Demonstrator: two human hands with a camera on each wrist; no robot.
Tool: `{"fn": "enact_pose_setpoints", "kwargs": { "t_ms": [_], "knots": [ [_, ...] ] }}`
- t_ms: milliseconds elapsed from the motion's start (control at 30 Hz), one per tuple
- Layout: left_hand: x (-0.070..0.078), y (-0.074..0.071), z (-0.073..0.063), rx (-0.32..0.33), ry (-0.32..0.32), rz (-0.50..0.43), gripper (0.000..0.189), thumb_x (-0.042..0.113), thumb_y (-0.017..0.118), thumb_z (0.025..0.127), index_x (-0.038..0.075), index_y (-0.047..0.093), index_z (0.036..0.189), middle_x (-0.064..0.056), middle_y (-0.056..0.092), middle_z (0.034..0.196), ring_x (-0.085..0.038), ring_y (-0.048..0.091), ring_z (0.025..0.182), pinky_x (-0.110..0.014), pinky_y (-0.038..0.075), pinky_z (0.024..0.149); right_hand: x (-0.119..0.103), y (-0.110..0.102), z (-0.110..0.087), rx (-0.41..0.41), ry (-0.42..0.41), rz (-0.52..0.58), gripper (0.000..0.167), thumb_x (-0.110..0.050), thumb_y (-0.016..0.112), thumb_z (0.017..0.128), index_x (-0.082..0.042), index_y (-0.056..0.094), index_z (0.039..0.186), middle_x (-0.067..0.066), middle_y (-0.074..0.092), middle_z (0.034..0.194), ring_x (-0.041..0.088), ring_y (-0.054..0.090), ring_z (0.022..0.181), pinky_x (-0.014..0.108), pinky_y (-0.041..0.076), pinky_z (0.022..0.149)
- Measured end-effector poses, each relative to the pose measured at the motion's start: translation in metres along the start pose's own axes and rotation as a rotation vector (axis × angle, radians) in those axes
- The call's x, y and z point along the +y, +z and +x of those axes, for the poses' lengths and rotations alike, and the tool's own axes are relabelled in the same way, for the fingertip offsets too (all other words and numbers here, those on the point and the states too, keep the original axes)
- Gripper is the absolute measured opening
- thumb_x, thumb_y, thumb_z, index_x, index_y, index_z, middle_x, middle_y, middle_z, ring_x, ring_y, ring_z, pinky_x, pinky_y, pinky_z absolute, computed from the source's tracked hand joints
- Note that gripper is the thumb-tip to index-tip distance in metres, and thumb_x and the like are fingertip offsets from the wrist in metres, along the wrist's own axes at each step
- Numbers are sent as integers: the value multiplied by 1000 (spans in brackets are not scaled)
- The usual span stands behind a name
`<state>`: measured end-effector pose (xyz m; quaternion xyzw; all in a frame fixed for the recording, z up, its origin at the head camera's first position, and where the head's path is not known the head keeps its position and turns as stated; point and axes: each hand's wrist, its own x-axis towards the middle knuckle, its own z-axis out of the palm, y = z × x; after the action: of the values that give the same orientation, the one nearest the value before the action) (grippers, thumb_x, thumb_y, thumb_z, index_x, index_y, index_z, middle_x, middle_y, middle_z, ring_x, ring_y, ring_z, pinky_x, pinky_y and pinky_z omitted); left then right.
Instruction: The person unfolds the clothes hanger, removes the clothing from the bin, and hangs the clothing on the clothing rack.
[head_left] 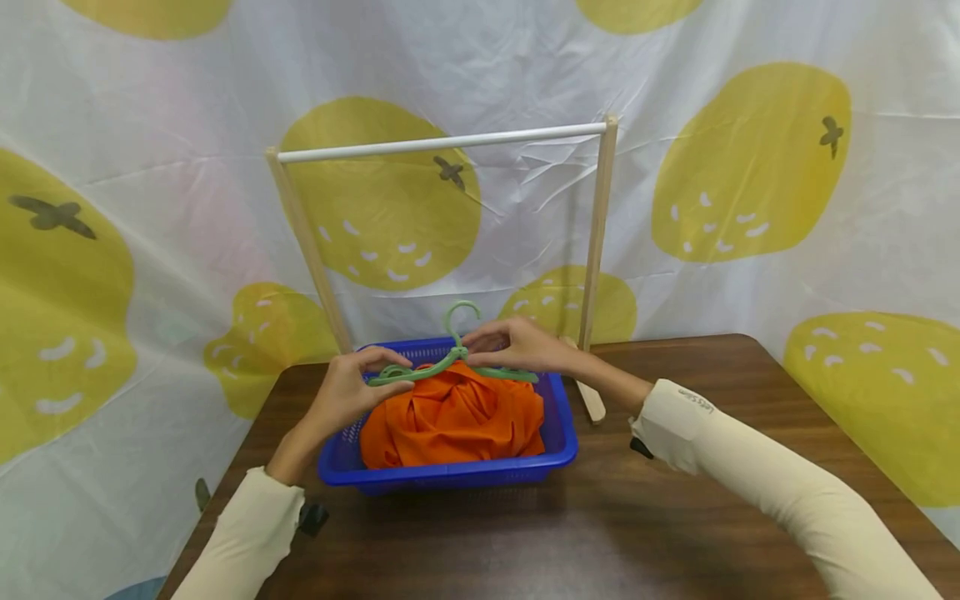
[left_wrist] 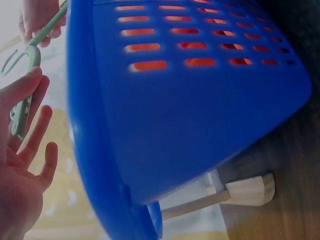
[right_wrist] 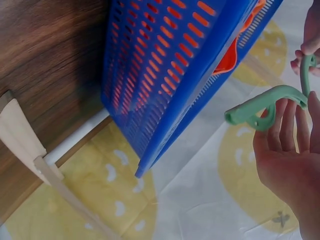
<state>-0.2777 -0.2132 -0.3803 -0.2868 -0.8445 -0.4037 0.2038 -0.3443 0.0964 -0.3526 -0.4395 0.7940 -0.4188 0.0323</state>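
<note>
A green plastic hanger (head_left: pixel 437 367) with its hook upward is held over a blue basket (head_left: pixel 450 475). My left hand (head_left: pixel 351 385) pinches the hanger's left arm between thumb and fingers; in the left wrist view the other fingers of that hand (left_wrist: pixel 22 165) spread apart. Near the hanger's middle, just below the hook, my right hand (head_left: pixel 517 343) grips it with thumb and fingertips. Beneath both hands, bunched orange cloth (head_left: pixel 457 417) fills the basket. The right wrist view shows the hanger (right_wrist: pixel 265 102) with one arm jutting past the right hand (right_wrist: pixel 290 145).
Behind the basket stands a rack with a white bar (head_left: pixel 442 143) and wooden posts (head_left: pixel 598 242); one wooden foot (head_left: pixel 591 402) sits right of the basket. All rests on a brown wooden table (head_left: pixel 675 517). A fruit-printed curtain (head_left: pixel 540 75) hangs behind.
</note>
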Motion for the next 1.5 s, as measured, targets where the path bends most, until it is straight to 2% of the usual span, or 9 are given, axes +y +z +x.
{"fn": "enact_pose_setpoints", "kwargs": {
  "t_ms": [267, 500, 633, 833, 1000, 1100, 1267, 1400, 1500],
  "knots": [
    [1, 5, 3, 2, 23, -15, 26, 9, 92, 79, 5, 79, 102, -4, 78, 99, -23, 77, 93, -45, 62, 78, -3, 3, 5, -7, -17, 7, 27, -14, 76, 97, -4, 76, 122, 6, 79, 109, 17, 76, 99, 31, 60, 85],
    [3, 6, 4, 2, 22, 3, 29, 12, 92, 79, 5, 79, 105, -4, 78, 101, -21, 76, 92, -40, 61, 75, -4, 4, 5, -10, 7, 22, 25, -16, 74, 98, -6, 78, 121, 3, 79, 107, 14, 76, 94, 32, 61, 79],
    [3, 5, 3, -11, 16, 15, 30, 15, 90, 82, 7, 79, 108, -3, 78, 105, -22, 74, 96, -42, 61, 79, -4, 4, 5, -11, 11, 17, 24, -16, 74, 99, -6, 77, 121, 4, 79, 105, 14, 76, 92, 32, 62, 77],
    [5, 4, 3, -17, -1, 44, 17, 20, 82, 92, 11, 81, 106, -6, 78, 104, -25, 73, 103, -50, 59, 89, -4, 5, 4, -10, -6, 13, 23, -14, 74, 99, -5, 78, 119, 5, 79, 104, 16, 76, 91, 33, 62, 75],
    [6, 4, 1, -12, -9, 61, 8, 21, 78, 95, 14, 82, 98, -2, 77, 97, -22, 73, 97, -49, 60, 84, -3, 7, 4, -12, 1, 7, 22, -14, 74, 99, -6, 78, 119, 5, 80, 104, 14, 76, 88, 39, 62, 74],
    [6, 4, 0, -3, -16, 55, 8, 20, 77, 96, 15, 82, 98, 0, 78, 98, -19, 73, 97, -46, 59, 84, -2, 8, 3, -12, -6, -4, 22, -14, 73, 99, -6, 78, 119, 4, 80, 104, 14, 76, 84, 40, 61, 71],
    [9, 4, -1, 33, -44, 17, 8, 20, 76, 97, 15, 83, 99, 0, 77, 101, -17, 72, 98, -34, 57, 85, -1, 9, 2, -14, -4, 10, 21, -14, 72, 100, -6, 77, 118, 4, 80, 98, 17, 73, 72, 30, 54, 61],
    [11, 7, -2, 94, -54, -71, 8, 16, 76, 97, 11, 82, 99, -2, 79, 97, -13, 70, 87, -21, 52, 72, -1, 10, 1, -11, 10, 17, 21, -16, 73, 99, -4, 77, 116, 7, 79, 87, 17, 71, 68, 28, 51, 60],
    [11, 9, -2, 133, -68, -146, 9, 14, 75, 97, 10, 82, 101, -5, 79, 92, -11, 66, 78, -18, 46, 62, -2, 10, 0, -6, 20, 10, 21, -16, 73, 99, -4, 76, 116, 8, 78, 85, 19, 72, 72, 28, 52, 61]
  ]
}}
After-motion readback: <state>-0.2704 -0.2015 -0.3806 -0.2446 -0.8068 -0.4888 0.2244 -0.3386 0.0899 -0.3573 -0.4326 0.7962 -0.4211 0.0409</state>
